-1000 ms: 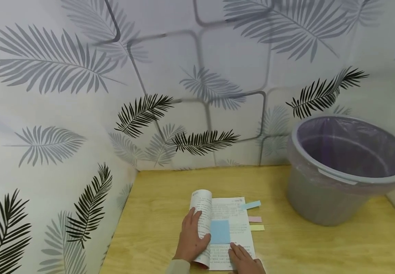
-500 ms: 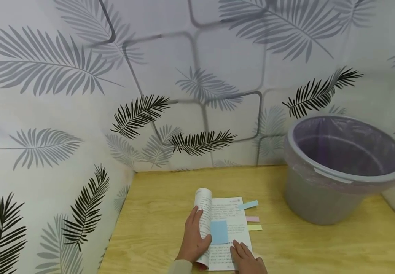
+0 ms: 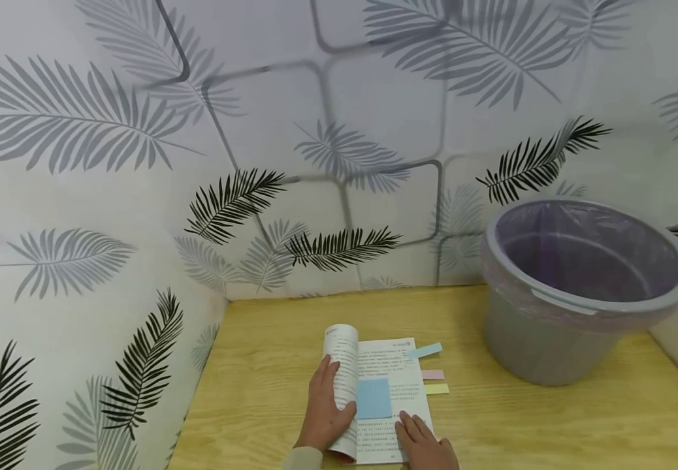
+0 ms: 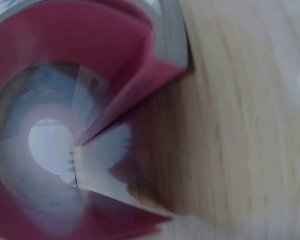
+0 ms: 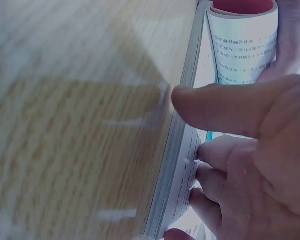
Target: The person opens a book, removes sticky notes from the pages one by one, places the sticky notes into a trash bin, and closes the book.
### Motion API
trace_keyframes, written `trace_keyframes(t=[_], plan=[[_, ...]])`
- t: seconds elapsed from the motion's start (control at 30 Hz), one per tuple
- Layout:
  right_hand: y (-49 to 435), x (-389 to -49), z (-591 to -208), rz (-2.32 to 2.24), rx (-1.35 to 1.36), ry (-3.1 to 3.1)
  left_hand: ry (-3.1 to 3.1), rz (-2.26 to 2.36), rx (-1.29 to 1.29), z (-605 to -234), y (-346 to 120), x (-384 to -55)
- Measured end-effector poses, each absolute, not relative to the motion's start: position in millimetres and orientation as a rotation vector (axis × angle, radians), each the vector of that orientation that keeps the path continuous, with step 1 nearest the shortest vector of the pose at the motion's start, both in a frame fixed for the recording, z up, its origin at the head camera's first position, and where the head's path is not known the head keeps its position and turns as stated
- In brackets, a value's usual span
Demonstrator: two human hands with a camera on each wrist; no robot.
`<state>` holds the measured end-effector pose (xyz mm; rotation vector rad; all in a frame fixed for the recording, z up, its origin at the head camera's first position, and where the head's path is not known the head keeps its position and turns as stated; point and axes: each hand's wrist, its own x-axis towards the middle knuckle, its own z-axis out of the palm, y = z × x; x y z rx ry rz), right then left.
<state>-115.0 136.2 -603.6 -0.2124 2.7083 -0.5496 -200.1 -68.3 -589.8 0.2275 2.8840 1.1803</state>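
Observation:
A printed book (image 3: 377, 440) lies on the wooden table, its left-hand pages (image 3: 341, 346) curled over into a roll. My left hand (image 3: 322, 408) grips that roll, thumb toward the right page. On the page is a square blue sticky note (image 3: 374, 398), just right of the left thumb. My right hand (image 3: 424, 445) rests with its fingers on the lower right of the page; in the right wrist view its thumb (image 5: 215, 105) lies at the book's edge. Blue (image 3: 425, 351), pink (image 3: 433, 375) and yellow (image 3: 437, 389) tabs stick out from the right edge. Reddish inner cover (image 4: 55, 30) shows inside the roll.
A large grey bucket (image 3: 541, 352) with a thin purplish bag over its rim stands at the right rear of the table (image 3: 262, 365). A wall (image 3: 392, 215) with a leaf pattern rises behind the table and along its left side.
The head view has shifted slightly, so the scene sits a little farther left. The left hand and the rolled pages have moved slightly; the right hand stays on the page.

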Motion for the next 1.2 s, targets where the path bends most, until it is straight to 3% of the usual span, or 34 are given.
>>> trace_keyframes(t=[0.77, 1.2], plan=[[138.2, -115.9, -605.0, -0.520, -0.225, 2.717, 3.061, 0.779, 0.059, -582.8, -83.9, -194.0], [141.9, -120.3, -611.1, -0.621, -0.222, 2.606, 3.241, 0.396, 0.350, -585.1, -63.4, -170.0]])
